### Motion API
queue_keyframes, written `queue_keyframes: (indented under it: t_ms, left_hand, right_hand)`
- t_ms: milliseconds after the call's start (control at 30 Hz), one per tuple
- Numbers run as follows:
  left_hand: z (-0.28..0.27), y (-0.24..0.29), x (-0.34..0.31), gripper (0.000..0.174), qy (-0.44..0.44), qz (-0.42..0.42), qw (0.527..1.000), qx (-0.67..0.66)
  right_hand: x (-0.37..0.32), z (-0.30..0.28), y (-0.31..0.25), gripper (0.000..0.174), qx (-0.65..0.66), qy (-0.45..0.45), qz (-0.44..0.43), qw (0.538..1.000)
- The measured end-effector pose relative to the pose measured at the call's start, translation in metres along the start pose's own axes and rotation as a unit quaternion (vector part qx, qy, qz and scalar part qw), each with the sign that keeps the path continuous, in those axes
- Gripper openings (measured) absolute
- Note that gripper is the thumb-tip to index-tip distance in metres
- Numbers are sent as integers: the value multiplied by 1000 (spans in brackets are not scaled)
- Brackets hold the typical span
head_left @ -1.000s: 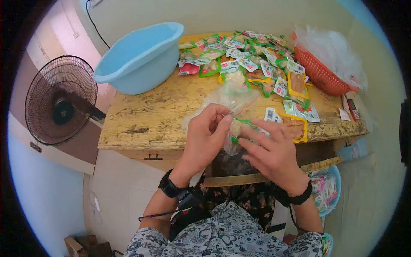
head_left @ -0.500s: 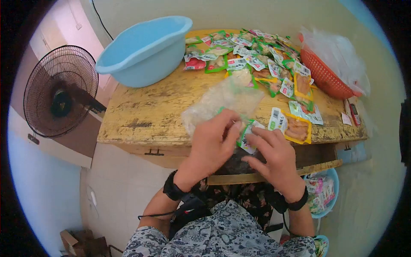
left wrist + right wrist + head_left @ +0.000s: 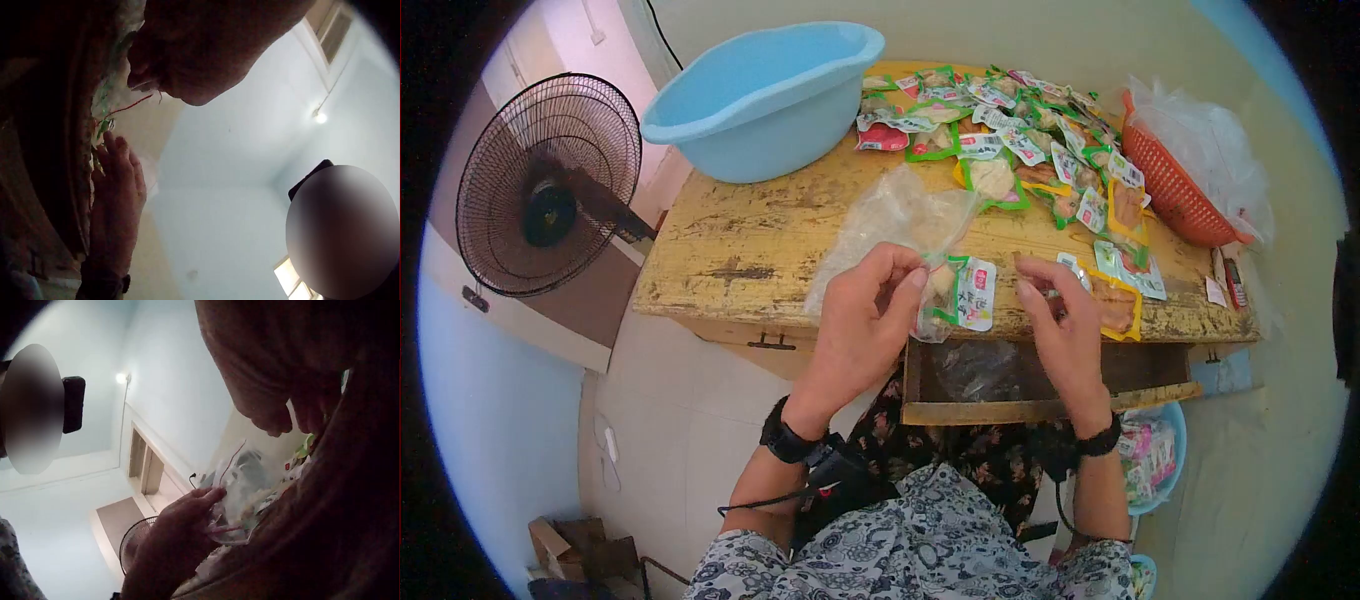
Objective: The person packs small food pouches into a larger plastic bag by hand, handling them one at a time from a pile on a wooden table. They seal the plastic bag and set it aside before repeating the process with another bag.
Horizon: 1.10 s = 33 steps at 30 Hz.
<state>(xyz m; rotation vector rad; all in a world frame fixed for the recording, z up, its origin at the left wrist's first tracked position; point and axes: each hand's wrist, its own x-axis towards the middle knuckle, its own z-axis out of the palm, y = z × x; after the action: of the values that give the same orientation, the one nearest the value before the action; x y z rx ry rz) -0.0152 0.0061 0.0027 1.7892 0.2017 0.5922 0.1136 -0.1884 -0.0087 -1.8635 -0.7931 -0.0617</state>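
In the head view my left hand (image 3: 865, 310) pinches the edge of a clear plastic bag (image 3: 890, 220) between thumb and fingers. A red line along the bag's edge (image 3: 234, 459) shows in the right wrist view. Just right of those fingers, at the bag's mouth, is a green-edged snack packet (image 3: 973, 293) with a white label. My right hand (image 3: 1065, 325) is apart from the bag, thumb and fingers spread, over the left end of a yellow-edged packet (image 3: 1118, 305) near the table's front edge. That hand covers part of this packet.
Many small food packets (image 3: 1020, 145) are heaped at the back of the worn wooden table (image 3: 740, 235). A blue basin (image 3: 770, 110) stands back left, a red basket (image 3: 1170, 180) with plastic bags back right. Below is an open drawer (image 3: 1050, 370); a fan (image 3: 550, 190) stands left.
My right hand has moved right, from the green-edged packet to the yellow-edged one. The green-edged packet's white label now shows uncovered. My left hand keeps its pinch on the bag.
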Motion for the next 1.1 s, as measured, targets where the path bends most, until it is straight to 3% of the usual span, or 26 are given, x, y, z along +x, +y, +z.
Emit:
queue_keyframes:
  t_ms: [200,300,400,500,600,700,900,933,1033,1100]
  left_hand:
    - [-2,-12,-2,11,4,-1,999,-35]
    - [-7,-15,-5,11,2,-12,999,-34]
    - [-6,-18,-8,10,9,2,1000,-28]
    - [-9,-13,-8,10,23,20,999,-27]
    - [-6,-18,-6,10,29,21,999,-30]
    - [-7,-13,-8,11,27,32,998,-42]
    - [-40,20,7,15,72,21,983,-168]
    - [-49,24,13,16,87,38,979,-181]
    - [-69,49,26,17,110,88,966,-215]
    - [-79,67,30,17,104,113,961,-229]
  right_hand:
    - [45,17,-1,33,-130,-26,-75,988]
    - [59,39,12,35,-197,-43,-225,953]
    - [59,49,12,31,-149,-76,-235,957]
    - [39,56,3,25,-86,-93,-44,991]
    - [28,63,-2,19,-106,-10,-131,986]
    - [30,59,-15,14,-109,-30,-61,992]
    - [83,36,-28,19,-129,-101,-148,975]
    - [93,23,-60,20,-112,-158,-57,979]
    - [132,8,-85,18,-41,-203,-151,967]
    - [130,1,-127,16,9,-222,-71,972]
